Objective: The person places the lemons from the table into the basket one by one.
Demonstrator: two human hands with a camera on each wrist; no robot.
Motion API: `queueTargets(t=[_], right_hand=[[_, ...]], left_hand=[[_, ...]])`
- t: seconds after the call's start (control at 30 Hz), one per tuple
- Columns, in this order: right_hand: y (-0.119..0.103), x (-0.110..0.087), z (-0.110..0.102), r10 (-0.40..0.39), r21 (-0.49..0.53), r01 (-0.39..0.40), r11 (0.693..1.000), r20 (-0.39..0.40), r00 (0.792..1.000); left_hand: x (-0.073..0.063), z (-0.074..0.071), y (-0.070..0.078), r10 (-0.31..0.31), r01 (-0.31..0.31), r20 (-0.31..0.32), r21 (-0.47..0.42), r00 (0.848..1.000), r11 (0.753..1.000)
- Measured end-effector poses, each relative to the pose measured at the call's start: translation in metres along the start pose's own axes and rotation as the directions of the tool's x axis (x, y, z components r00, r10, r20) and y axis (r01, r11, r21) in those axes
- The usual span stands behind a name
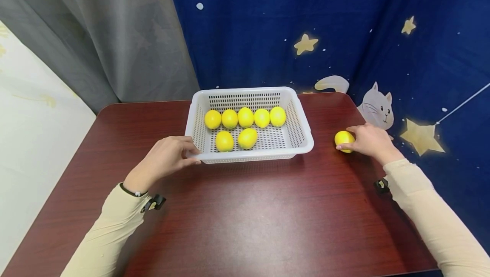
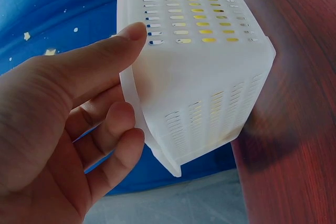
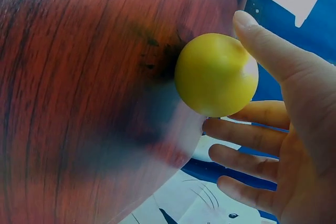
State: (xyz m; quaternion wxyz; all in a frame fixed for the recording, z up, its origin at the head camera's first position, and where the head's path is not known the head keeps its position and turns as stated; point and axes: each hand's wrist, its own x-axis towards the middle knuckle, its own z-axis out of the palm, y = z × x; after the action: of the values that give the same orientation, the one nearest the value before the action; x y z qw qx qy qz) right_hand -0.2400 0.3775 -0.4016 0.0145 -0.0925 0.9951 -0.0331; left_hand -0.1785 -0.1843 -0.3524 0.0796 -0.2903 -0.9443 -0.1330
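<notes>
A white plastic basket (image 1: 252, 156) with slotted walls stands on the table towards the back. Several yellow lemons lie in it: a row along the far wall, among them a lemon (image 1: 246, 117), and two nearer the front, one being a lemon (image 1: 224, 141). My left hand (image 1: 168, 158) pinches the basket's near left corner by the rim. In the left wrist view, its thumb (image 2: 100, 59) presses the outer wall. Right of the basket, my right hand (image 1: 369, 141) holds a single lemon (image 3: 215, 74) at the table, between thumb and fingers.
The dark red wooden table (image 1: 249, 217) has its right edge close by the right hand. Behind it hang a blue curtain (image 1: 260, 30) with stars and a grey curtain (image 1: 141, 43). A wrist camera (image 1: 154, 203) sits under the left sleeve cuff.
</notes>
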Motion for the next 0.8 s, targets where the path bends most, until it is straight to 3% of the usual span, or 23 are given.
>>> queueTargets(t=[0.8], right_hand=[[-0.0015, 0.0015, -0.0013, -0.002, 0.005, 0.002, 1.000, 0.013, 1.000]], left_hand=[[-0.0002, 0.0020, -0.0018, 0.019, -0.019, -0.024, 0.002, 1.000, 1.000]])
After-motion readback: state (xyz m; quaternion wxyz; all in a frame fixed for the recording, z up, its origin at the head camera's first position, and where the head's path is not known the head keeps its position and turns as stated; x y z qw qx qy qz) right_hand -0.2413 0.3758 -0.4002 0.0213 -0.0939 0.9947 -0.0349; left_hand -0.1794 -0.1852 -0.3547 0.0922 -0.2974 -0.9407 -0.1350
